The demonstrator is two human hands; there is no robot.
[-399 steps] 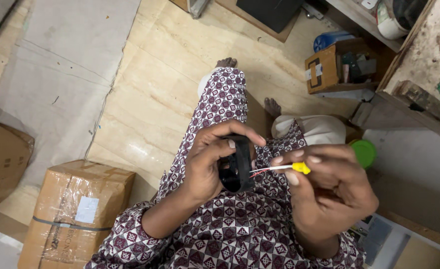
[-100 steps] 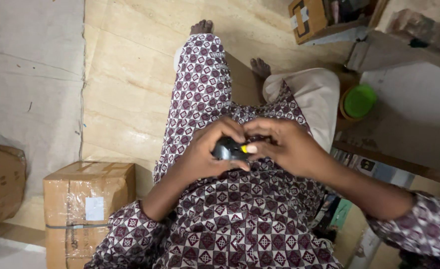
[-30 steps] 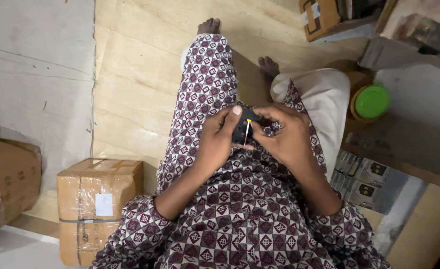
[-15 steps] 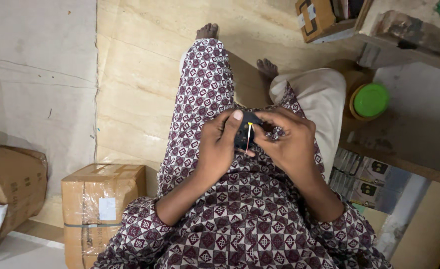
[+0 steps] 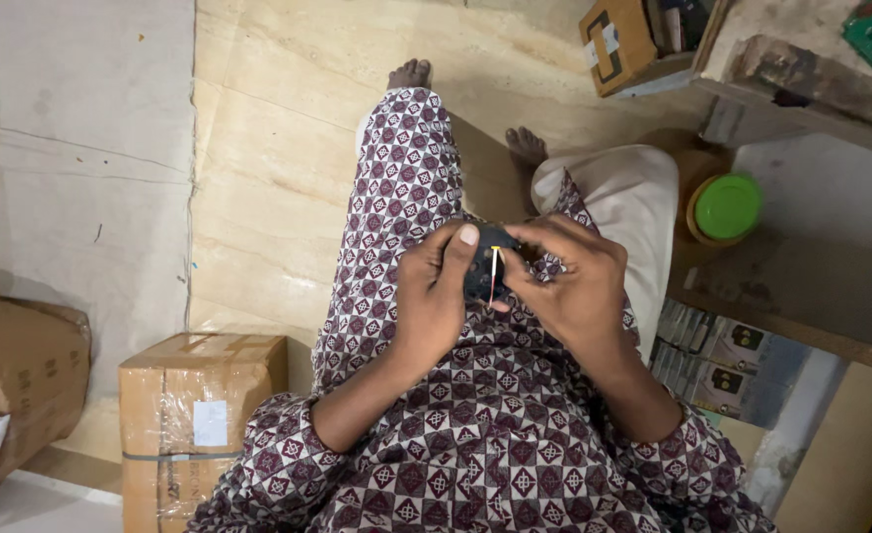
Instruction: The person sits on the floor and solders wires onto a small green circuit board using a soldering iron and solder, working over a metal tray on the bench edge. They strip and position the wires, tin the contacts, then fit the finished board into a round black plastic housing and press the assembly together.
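Note:
I look down at my lap, covered by maroon patterned cloth. My left hand (image 5: 438, 296) grips a small black device (image 5: 480, 271) from its left side, thumb on top. My right hand (image 5: 569, 286) closes around the same device from the right, and its fingers pinch thin yellow, white and red wires (image 5: 494, 273) that run across the device's face. Most of the device is hidden between the two hands.
A taped cardboard box (image 5: 197, 415) stands on the floor at my left, a larger one (image 5: 16, 375) further left. A jar with a green lid (image 5: 727, 207) sits at right under a wooden shelf (image 5: 801, 84). A small open box (image 5: 623, 44) lies ahead.
The yellow-handled tool held long ago is gone from my right hand. Over the last second the hands stay together on the device with only slight finger shifts.

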